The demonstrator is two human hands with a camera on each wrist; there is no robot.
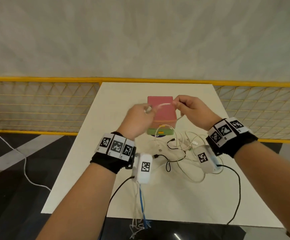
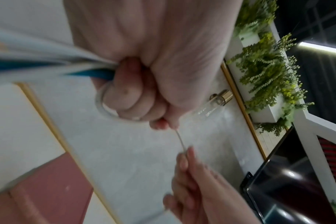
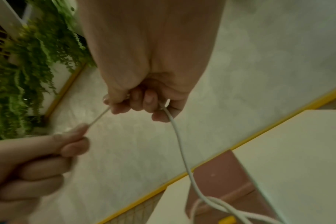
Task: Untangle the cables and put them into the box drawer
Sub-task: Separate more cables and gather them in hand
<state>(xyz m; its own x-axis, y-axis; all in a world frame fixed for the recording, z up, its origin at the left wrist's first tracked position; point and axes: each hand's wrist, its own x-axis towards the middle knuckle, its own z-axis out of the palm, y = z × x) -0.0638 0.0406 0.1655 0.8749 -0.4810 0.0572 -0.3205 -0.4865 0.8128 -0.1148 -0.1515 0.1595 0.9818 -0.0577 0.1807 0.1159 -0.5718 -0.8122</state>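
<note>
White cable (image 1: 163, 106) pinched taut by both hands, left wrist view shows finger loop.

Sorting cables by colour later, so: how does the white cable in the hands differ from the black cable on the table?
The white cable is lifted and stretched between the left hand and right hand; the black cable lies loose on the table, untouched. The white cable is pale, the black one dark. Both are thin, and the white cable's lower part runs down to the same pile.
</note>
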